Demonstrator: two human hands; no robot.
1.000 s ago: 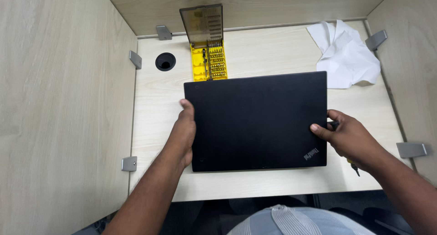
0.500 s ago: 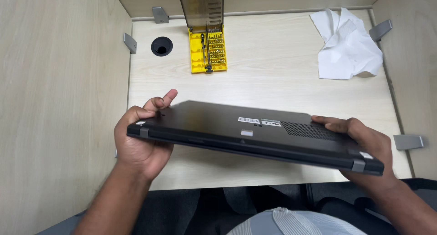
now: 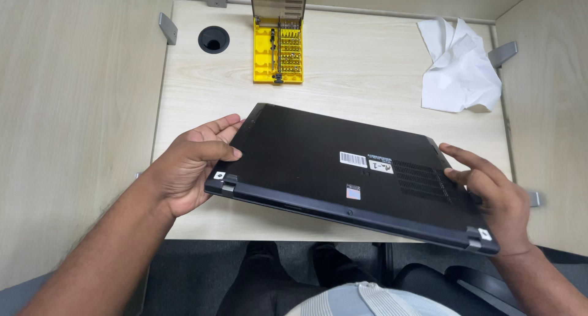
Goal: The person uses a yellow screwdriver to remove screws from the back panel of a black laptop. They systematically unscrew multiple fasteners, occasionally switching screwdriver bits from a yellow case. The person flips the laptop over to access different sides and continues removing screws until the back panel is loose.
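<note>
A closed black laptop [image 3: 318, 163] is held above the desk with its underside up, showing white labels and a vent grille. My left hand [image 3: 190, 166] grips its left edge, thumb on top near the hinge corner. My right hand [image 3: 490, 190] holds the right edge, fingers spread over the vent area. The hinge side faces me and hangs past the front edge of the desk.
A yellow screwdriver bit case [image 3: 278, 46] with its brown lid raised stands at the back of the light wood desk [image 3: 361, 77]. A crumpled white cloth [image 3: 459, 71] lies back right. A round cable hole [image 3: 214, 39] sits back left. Side panels wall the desk in.
The laptop lay flat on the desk with its lid up; both hands lifted it and turned it over, so its underside now faces up.
</note>
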